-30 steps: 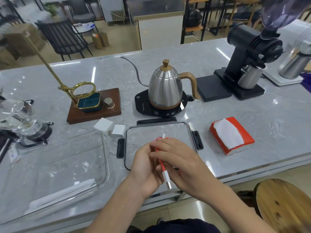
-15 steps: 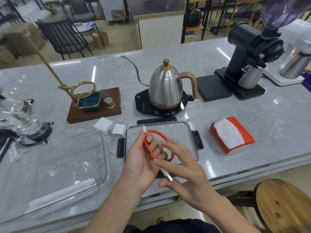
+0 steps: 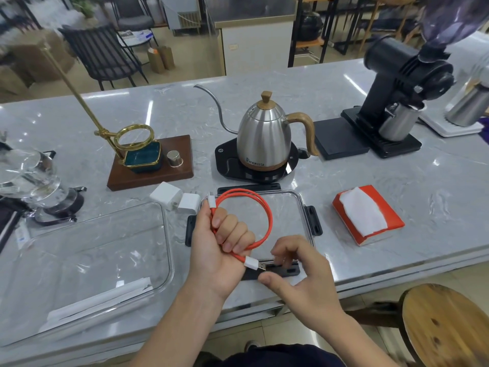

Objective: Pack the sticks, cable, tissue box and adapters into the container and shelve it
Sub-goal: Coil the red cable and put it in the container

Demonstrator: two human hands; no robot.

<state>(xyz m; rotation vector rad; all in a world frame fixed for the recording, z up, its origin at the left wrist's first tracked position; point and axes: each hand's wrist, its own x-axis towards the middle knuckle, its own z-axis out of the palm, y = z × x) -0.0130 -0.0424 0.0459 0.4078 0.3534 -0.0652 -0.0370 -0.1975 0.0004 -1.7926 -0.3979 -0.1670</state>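
Note:
My left hand is closed around an orange cable with white plugs, coiled into a loop above the clear lid. My right hand hovers just right of the lower USB plug, fingers apart, holding nothing. The clear container stands to the left with white paper-wrapped sticks lying inside. Two white adapters sit on the counter between container and lid. The red tissue box lies to the right.
A steel gooseneck kettle on its base stands behind the lid. A wooden stand with a brass ring is back left, a black grinder back right, glassware far left. A wooden stool is below the counter edge.
The cable went from bunched between both hands to a wide loop held in my left hand alone. My right hand let go and moved down to the right.

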